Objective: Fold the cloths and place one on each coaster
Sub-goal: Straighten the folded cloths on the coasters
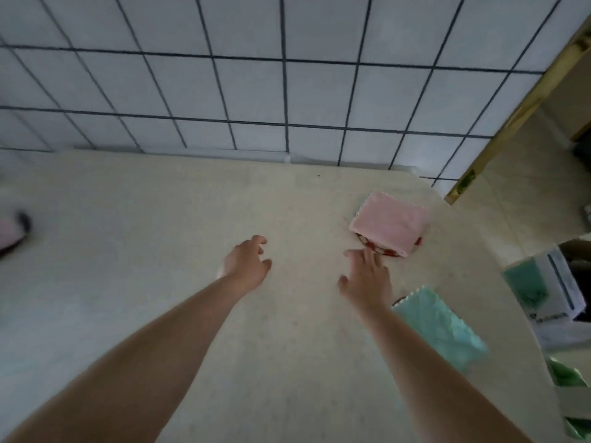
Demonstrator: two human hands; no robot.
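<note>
- The left hand (pixel 248 262) hangs over the middle of the pale tabletop (pixel 144 251), its fingers loosely curled and spread; its grip is wide and holds nothing.
- The right hand (pixel 367 278) reaches forward and to the right with its fingers stretched out, its grip likewise wide and empty. Its fingertips (pixel 371 252) are at the near edge of the red patterned coaster (pixel 380 250); whether they touch it cannot be told through the blur.
- A folded pink cloth (pixel 390 223) lies on that coaster near the far right corner of the tabletop and covers most of it, so only a red and white strip shows at the near side.
- A folded mint green cloth (pixel 439 327) lies just right of the right forearm, near the tabletop's right edge; what is beneath it cannot be seen.
- At the far left edge lies a blurred pink thing (pixel 11 235) with a dark rim, too smeared to name.
- A white and green box (pixel 550 289) stands off the tabletop on the right.
- A wall of white tiles (pixel 256 87) with dark joints rises behind the tabletop.
</note>
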